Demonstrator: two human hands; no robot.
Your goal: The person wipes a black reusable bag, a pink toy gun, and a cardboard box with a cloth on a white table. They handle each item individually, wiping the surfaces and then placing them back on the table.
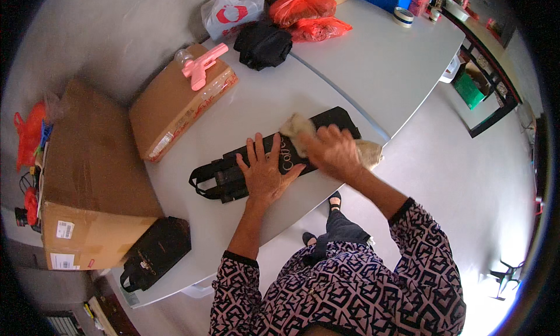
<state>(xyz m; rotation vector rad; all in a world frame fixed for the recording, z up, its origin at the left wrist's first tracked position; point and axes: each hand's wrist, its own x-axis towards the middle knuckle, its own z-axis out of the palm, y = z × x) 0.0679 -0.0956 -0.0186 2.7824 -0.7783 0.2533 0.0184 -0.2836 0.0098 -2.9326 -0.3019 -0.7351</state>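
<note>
A flat black bag with handles (334,117) and the word "Coffee" on it lies across the grey table. My left hand (264,174) presses on it with fingers spread, holding nothing. Over its right part is my right hand (330,152), blurred, fingers curled on a pale beige cloth (299,127). More of a beige cloth shows beyond the wrist, near the table edge; whether it is the same piece, I cannot tell. A second black bag with handles (159,253) lies at the table's lower left corner.
A large cardboard box (100,161) and a flatter one (175,108) bearing a pink toy pistol (203,67) stand at left. Farther back are a crumpled black bag (263,45), a white plastic bag (234,12), red plastic bags (306,12) and a tape roll (403,17).
</note>
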